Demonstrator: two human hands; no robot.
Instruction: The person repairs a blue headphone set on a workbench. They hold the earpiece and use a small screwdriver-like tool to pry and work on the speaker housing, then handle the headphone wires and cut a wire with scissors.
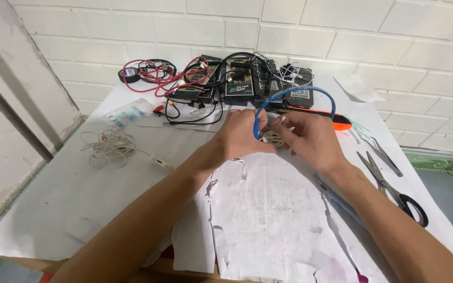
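My left hand (239, 137) and my right hand (308, 137) meet above the middle of the paper-covered table (53, 209). Together they grip a small coiled bundle of whitish cable (272, 138) between the fingertips. A blue cable (294, 97) arcs in a loop from my left fingers over to the right hand's far side. Both hands hide most of the bundle.
A loose coil of white cord (108, 147) lies at the left. Black power adapters (237, 84) and red wires (155, 73) crowd the back by the tiled wall. Scissors (394, 191) and pliers (384, 154) lie at the right, an orange-handled tool (342, 123) behind my right hand.
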